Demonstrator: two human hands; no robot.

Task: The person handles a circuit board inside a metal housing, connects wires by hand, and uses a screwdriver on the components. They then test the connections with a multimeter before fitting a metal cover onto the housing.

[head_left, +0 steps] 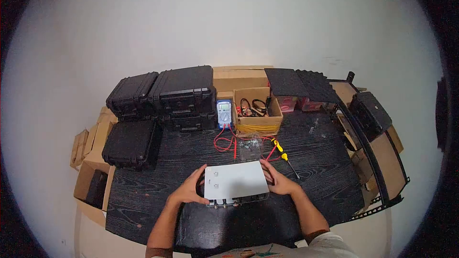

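A flat white box point(236, 181) with connectors along its near edge is held between my two hands, low over the front of the black table. My left hand point(190, 187) grips its left side, with the thumb at the near left corner. On the right side, my right hand point(278, 179) holds the box near its far right corner; part of its fingers is hidden. Just beyond the box lies a clear tray point(250, 148) of small metal parts. A yellow and black screwdriver point(282, 153) lies to the right of that tray.
A multimeter point(224, 113) with red leads stands beside a cardboard box point(258, 124) of cables. Black hard cases point(184, 88) are stacked at the back left. Dark-lidded containers point(287, 83) stand at the back right, and a black metal frame point(377, 172) is at the right edge.
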